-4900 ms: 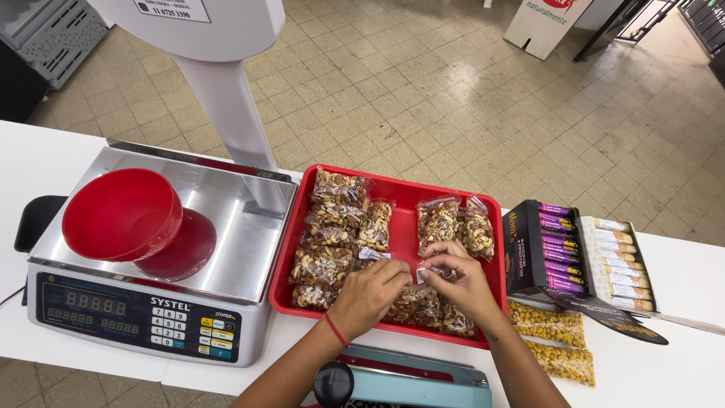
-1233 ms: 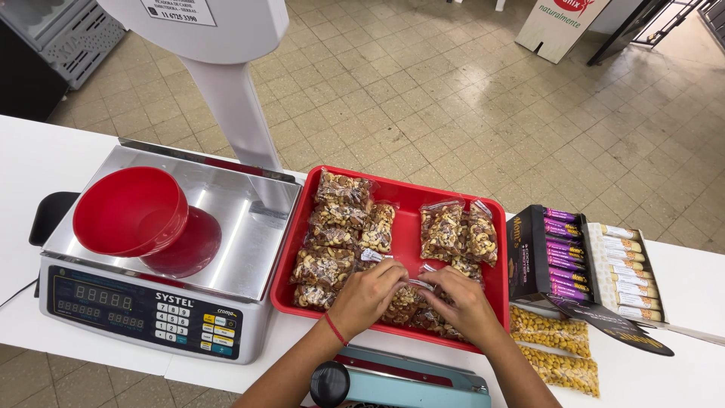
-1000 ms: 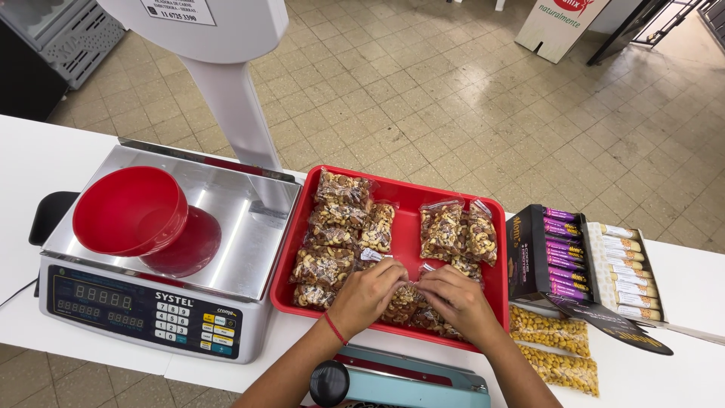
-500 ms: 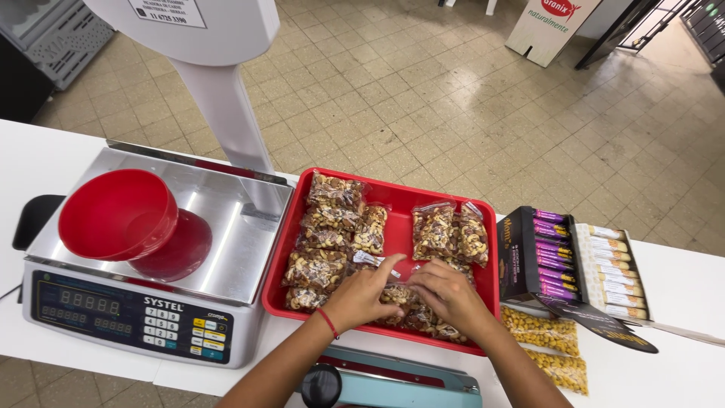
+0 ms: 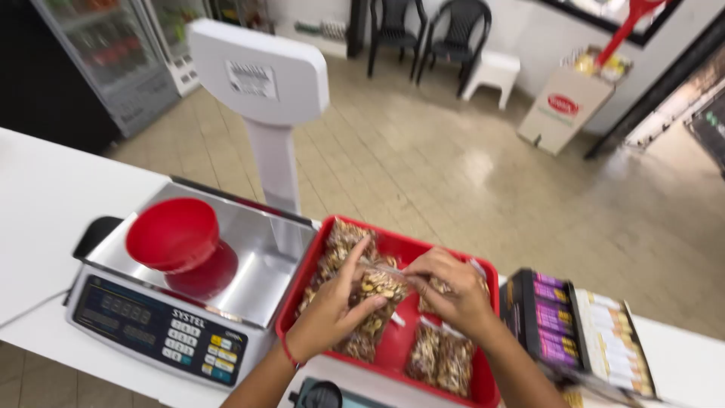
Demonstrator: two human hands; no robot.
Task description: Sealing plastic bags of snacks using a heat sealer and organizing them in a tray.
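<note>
Clear bag of mixed nuts, lifted just above the red tray, hangs between my two hands. My left hand closes around its side, thumb up along the plastic; my right hand pinches the top edge at the bag's three o'clock. Both grips are clamped on the bag. It looks light and floppy, the film slick and crinkly, the contents loose enough to shift, so I judge the safest hold is at the gathered top with a palm under the bulge. More filled bags lie in the tray at its five o'clock, others at eleven. At the tray's nine o'clock stands a counter scale bearing an upturned red bowl, its white display head carrying a small rectangular label. At three o'clock sits an open black carton of purple-wrapped bars. Far off at one o'clock, a tan cardboard box shows a red oval mark.
</note>
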